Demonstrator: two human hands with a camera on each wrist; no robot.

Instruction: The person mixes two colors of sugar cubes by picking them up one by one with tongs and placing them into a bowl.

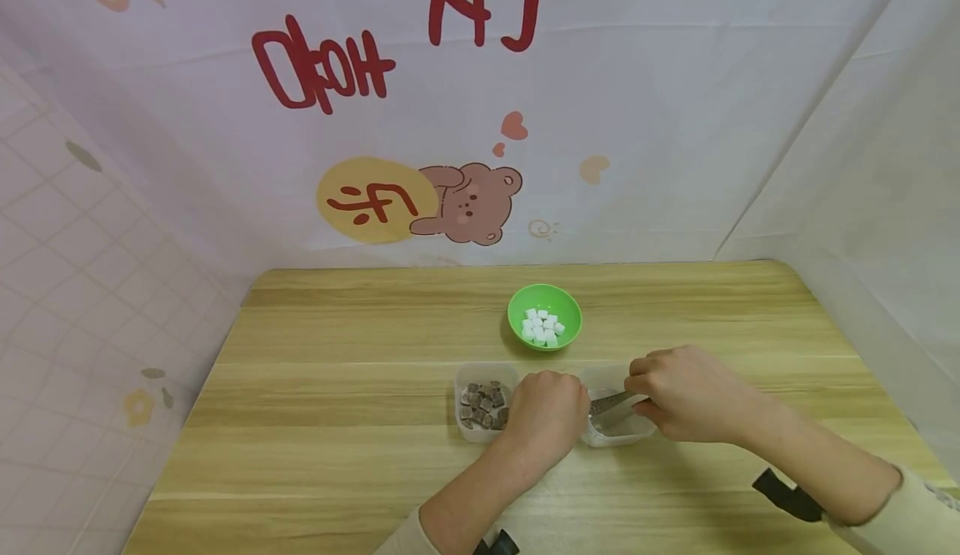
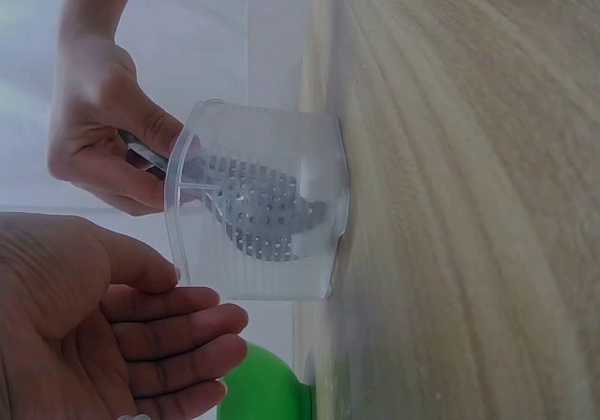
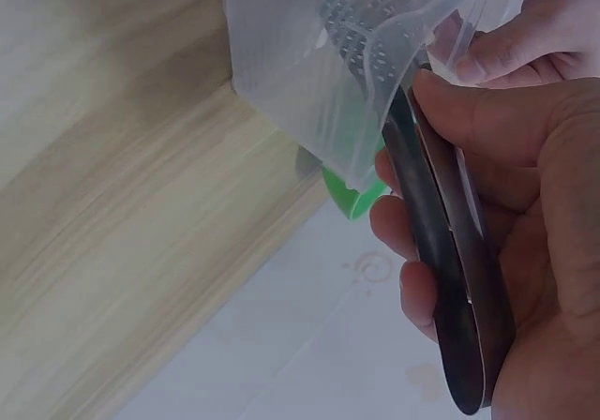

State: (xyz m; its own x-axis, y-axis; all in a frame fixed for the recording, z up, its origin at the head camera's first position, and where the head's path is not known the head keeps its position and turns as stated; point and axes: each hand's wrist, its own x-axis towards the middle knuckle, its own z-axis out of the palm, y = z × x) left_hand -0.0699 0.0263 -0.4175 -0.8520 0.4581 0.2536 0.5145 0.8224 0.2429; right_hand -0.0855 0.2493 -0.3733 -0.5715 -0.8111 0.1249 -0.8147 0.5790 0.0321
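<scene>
My right hand grips a pair of metal tongs, its arms pressed close together. Their perforated heads are down inside a clear plastic container, the right one of two. Whether anything lies between the heads cannot be made out. At that container's left rim, my left hand pinches the edge between thumb and forefinger, the other fingers loosely bent in the left wrist view. Just left of this hand stands a second clear container with several brown cubes, partly hidden by the hand.
Behind the containers, a green bowl holds several white cubes. All stand on a wood-grain table. A printed white cloth hangs at the back, and light sheets flank both sides.
</scene>
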